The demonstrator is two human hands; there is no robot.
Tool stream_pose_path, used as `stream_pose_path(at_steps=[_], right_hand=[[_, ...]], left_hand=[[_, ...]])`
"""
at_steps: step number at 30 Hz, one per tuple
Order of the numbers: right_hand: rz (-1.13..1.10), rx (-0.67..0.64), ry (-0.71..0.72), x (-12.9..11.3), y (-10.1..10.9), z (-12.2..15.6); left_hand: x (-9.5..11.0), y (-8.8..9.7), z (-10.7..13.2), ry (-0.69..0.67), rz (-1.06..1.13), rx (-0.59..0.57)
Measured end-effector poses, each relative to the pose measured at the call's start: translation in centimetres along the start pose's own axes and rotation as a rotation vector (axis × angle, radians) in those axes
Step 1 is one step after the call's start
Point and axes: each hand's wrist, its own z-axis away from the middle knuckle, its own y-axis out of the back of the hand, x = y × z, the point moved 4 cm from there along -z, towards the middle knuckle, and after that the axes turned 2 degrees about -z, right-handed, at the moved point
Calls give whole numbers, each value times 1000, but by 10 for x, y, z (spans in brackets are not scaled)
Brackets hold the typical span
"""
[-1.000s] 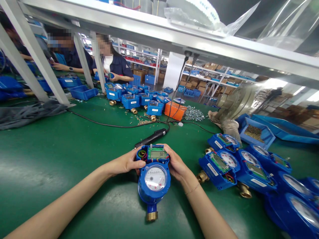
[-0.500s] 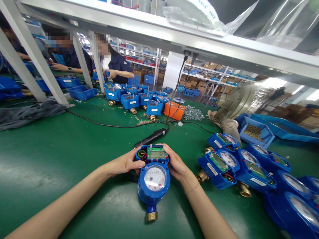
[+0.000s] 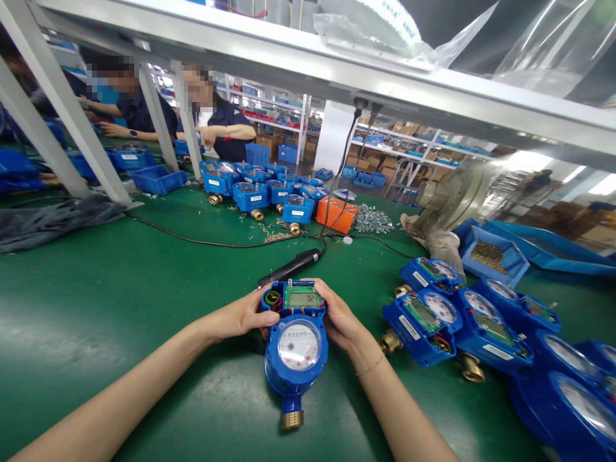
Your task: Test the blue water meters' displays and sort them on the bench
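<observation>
A blue water meter (image 3: pixel 294 369) with a round dial, a brass threaded end and an uncovered circuit board with a small display is between my hands at the front of the green table. My left hand (image 3: pixel 253 316) grips the left side of its electronics housing, thumb on the top edge. On the opposite side, my right hand (image 3: pixel 339 314) is closed around the housing, its fingers partly hidden behind it. Just beyond the meter lies a black electric screwdriver (image 3: pixel 291 267), its cable running away to the back.
Several blue meters (image 3: pixel 423 324) crowd the right side, and more meters (image 3: pixel 250 196) stand at the back. Loose screws (image 3: pixel 279 237) lie near an orange box (image 3: pixel 337 214). A blue bin (image 3: pixel 500 253) holds small brass-coloured parts. Grey cloth (image 3: pixel 58 221) lies left. Co-workers sit behind the shelf posts.
The meter and both my hands stay almost in place. In the background, the co-workers' hands and arms have shifted slightly.
</observation>
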Motion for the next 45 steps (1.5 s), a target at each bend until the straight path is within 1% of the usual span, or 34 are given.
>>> stream_pose_path(at_steps=[9,15,20,30,45], right_hand=[[-7,23,-6,1,1,0],[-4,14,4,1,2,-1],[-11,16,-29,1,1,0],[-15,19,-31,2,1,0],[-7,8,-30,3,1,0]], left_hand=[[0,1,-2,0,-5,0],[-1,1,-1,-5,-29,-3],[2,1,0,-10,-42,-2],[5,-1,1,2,-57,11],[3,1,0,-3,-52,12]])
